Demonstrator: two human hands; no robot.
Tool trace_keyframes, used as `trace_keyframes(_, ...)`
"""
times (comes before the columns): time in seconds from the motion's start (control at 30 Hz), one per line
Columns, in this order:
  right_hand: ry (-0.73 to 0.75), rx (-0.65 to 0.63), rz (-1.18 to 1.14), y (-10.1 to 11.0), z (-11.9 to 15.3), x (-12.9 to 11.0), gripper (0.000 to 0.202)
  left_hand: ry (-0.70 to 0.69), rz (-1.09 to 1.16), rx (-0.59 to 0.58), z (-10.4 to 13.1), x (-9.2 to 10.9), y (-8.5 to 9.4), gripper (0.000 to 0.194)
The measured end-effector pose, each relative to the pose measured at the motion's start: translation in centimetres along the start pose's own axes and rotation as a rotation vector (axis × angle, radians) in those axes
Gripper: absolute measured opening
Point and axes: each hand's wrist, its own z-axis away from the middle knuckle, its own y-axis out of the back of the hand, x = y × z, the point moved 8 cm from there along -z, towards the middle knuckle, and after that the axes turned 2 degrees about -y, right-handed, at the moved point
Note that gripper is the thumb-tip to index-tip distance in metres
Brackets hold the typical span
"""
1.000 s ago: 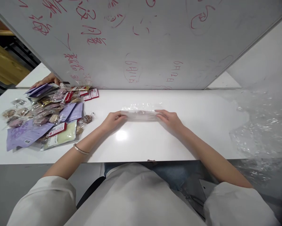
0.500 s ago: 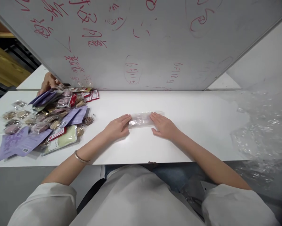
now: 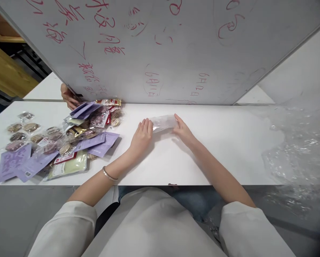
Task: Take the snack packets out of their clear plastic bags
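Note:
A folded strip of clear plastic film [image 3: 163, 123] spans the gap between my two hands, its right end tilted up off the white table. My left hand [image 3: 142, 137] lies over the film's left end, fingers held together and the thumb hidden. My right hand [image 3: 183, 131] pinches the right end between thumb and fingers. To the left of my left hand lies a pile of packaged snacks, with purple packets [image 3: 104, 143], a pale green pouch [image 3: 69, 165] and several small clear-wrapped cookies [image 3: 31, 127].
Another person's hand [image 3: 69, 97] reaches around the whiteboard [image 3: 176, 82] behind the snack pile. The whiteboard stands along the table's [image 3: 154, 164] back edge. Crumpled clear plastic [image 3: 301, 153] hangs over the table's right end.
The film has risen from flat on the table, and my right hand now pinches its end. The other person's hand has moved right, with the back part of the pile shifted right too.

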Motion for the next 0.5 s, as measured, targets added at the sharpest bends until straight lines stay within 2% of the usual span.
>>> trace_keyframes(0.07, -0.07, -0.094, -0.339, -1.0, 0.2, 0.1, 0.053, -0.076, -0.023, 0.045, -0.2, 0.1, 0.7, 0.052)
trace_keyframes(0.13, -0.124, -0.044, -0.507, -1.1, 0.4, 0.4, 0.037, -0.157, -0.009, 0.084, -0.4, 0.5, 1.0, 0.052)
trace_keyframes(0.2, -0.159, 0.048, -0.567, -0.8, 0.6, 0.6, 0.03, -0.178, 0.036, 0.14, -0.8, 0.7, 1.2, 0.05)
trace_keyframes(0.3, -0.182, 0.044, -0.653, -1.2, 0.9, 0.7, 0.028, -0.065, 0.187, 0.241, -1.5, 0.6, 1.5, 0.049)
trace_keyframes(0.37, -0.185, 0.032, -0.721, -1.6, 1.1, 0.6, 0.025, 0.053, 0.374, 0.286, -1.8, 0.5, 1.1, 0.052)
trace_keyframes(0.5, -0.198, 0.059, -0.805, -2.2, 1.5, 0.7, 0.023, 0.264, 0.898, 0.264, -2.3, 1.2, -1.2, 0.055)
